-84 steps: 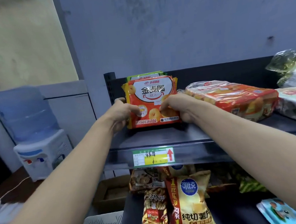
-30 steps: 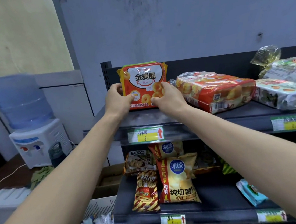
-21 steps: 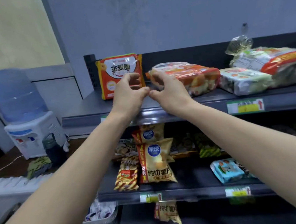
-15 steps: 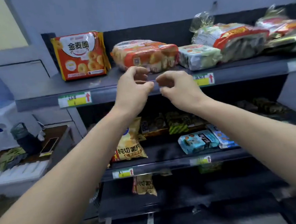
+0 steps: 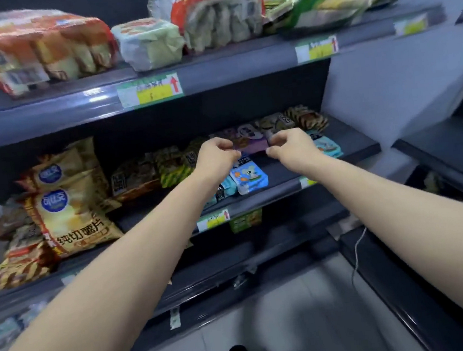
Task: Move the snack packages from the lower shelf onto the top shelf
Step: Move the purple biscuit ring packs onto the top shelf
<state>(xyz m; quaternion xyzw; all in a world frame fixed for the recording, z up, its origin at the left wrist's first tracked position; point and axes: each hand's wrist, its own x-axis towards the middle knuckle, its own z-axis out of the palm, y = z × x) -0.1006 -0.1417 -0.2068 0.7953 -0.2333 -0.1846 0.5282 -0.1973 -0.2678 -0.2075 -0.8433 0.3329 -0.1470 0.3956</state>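
Both of my arms reach toward the lower shelf (image 5: 255,198). My left hand (image 5: 217,156) and my right hand (image 5: 291,146) hover side by side with loosely curled fingers and hold nothing. Between and just behind them lies a purple snack package (image 5: 251,143). Light-blue packs (image 5: 249,176) lie under my hands at the shelf's front. Yellow chip bags (image 5: 68,209) lean at the left. The top shelf (image 5: 213,71) carries an orange bread pack (image 5: 37,50), a pale green pack (image 5: 150,42) and more bagged bread (image 5: 216,14).
Dark striped snack packs (image 5: 166,165) line the back of the lower shelf, and tiger-striped ones (image 5: 304,119) sit at its right end. Price labels (image 5: 150,91) run along the shelf edges. A second dark rack (image 5: 450,152) stands to the right; grey floor lies below.
My hands let go of the orange ring-snack package on the top shelf, drew back and dropped to the lower shelf. The view swung right and down.
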